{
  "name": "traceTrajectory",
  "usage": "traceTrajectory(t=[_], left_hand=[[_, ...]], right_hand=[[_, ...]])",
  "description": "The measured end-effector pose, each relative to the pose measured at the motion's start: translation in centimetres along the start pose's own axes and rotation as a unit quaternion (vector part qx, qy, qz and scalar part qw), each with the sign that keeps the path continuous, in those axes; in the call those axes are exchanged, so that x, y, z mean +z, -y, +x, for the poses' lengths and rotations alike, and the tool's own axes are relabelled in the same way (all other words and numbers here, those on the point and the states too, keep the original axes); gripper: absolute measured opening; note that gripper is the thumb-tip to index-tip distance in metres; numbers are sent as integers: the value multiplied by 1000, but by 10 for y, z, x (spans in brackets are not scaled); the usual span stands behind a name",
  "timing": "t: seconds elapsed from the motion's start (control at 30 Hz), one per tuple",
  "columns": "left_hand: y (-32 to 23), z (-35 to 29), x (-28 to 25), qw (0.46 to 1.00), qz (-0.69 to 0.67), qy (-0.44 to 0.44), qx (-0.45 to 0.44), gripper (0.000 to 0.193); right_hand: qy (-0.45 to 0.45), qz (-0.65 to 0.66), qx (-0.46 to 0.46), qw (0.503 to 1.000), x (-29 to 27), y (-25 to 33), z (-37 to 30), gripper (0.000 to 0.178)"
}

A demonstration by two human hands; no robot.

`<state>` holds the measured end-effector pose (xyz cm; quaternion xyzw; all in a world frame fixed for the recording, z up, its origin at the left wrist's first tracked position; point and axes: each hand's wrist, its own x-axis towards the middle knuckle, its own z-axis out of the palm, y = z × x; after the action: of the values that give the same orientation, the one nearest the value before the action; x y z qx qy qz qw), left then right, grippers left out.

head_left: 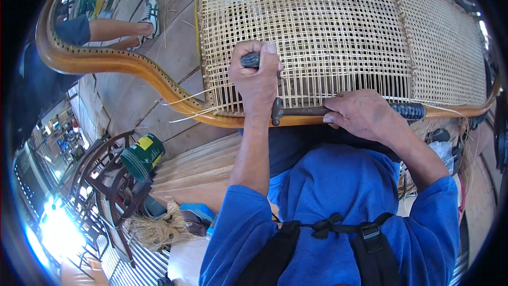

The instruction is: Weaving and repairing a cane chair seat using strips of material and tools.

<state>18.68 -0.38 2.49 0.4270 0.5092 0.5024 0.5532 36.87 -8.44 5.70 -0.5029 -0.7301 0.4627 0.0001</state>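
My left hand [256, 77] is closed around the dark handle of an awl-like tool [250, 60], held over the woven cane. The tool's tip is hard to make out beside my fingers. My right hand [365, 114] closes over the shaft of a hammer [307, 111], which lies along the near wooden rail [227, 120]. The hammer's head sits just below my left wrist, and its black grip comes out past my right palm. Beyond both hands stretches the cane webbing [317, 26], with loose strands along its near edge.
The curved wooden frame [114, 62] has small holes along its edge. Another person's leg [114, 30] is at the far left, near a green bucket [98, 0]. A second green bucket [143, 156], dark chair frames [103, 180] and a fibre bundle [159, 226] are at lower left.
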Motion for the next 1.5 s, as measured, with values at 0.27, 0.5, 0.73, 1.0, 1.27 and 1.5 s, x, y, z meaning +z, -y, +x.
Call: traceTrajectory(t=[0.27, 0.5, 0.73, 1.0, 1.27, 1.5], left_hand=[[-3, -9, 6, 1000, -16, -4, 0, 14], [4, -6, 9, 999, 36, 1, 19, 14], [-2, -12, 20, 995, -97, 18, -8, 13], [16, -10, 28, 999, 13, 36, 11, 9], [11, -13, 28, 998, -55, 39, -4, 9], [1, -18, 34, 990, -135, 42, 10, 11]], right_hand=[[-5, -4, 39, 999, 1, 1, -10, 24], [-42, 26, 62, 997, -3, -18, -6, 23], [-26, 20, 35, 999, 3, -16, -25, 24], [-55, 19, 52, 997, -1, -29, -20, 25], [-39, 25, 34, 998, 4, -31, -25, 21], [-46, 35, 29, 998, 4, -34, -40, 25]])
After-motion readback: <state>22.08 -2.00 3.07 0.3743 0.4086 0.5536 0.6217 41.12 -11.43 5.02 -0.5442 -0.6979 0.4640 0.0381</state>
